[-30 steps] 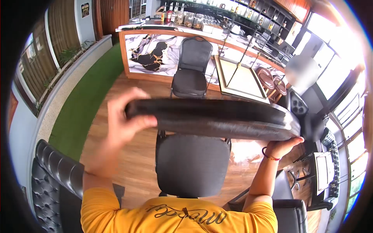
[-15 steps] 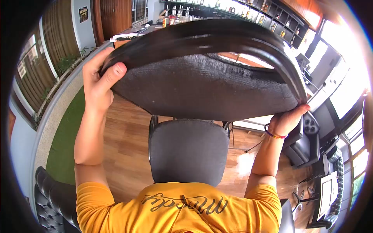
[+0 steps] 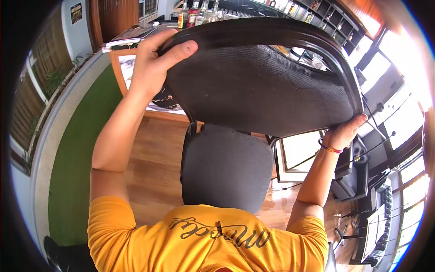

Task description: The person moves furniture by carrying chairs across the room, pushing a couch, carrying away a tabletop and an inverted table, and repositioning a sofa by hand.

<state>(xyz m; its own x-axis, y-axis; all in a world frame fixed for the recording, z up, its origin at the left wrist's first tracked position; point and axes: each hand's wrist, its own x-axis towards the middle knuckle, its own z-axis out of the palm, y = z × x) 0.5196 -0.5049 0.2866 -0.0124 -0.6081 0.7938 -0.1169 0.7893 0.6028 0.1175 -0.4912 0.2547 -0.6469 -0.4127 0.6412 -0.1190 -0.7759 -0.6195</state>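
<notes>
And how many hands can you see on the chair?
2. The left hand grips the upper left of the chair back; the right hand is at its lower right edge. Anything behind the chair back is hidden.

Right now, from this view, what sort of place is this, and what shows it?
Probably a bar or lounge: bottles stand on a counter, and dark shelves beyond hold more.

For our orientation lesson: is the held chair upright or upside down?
Upright: the backrest, held by the left hand and right hand, rises above the seat. From above, I cannot tell whether it leans.
</notes>
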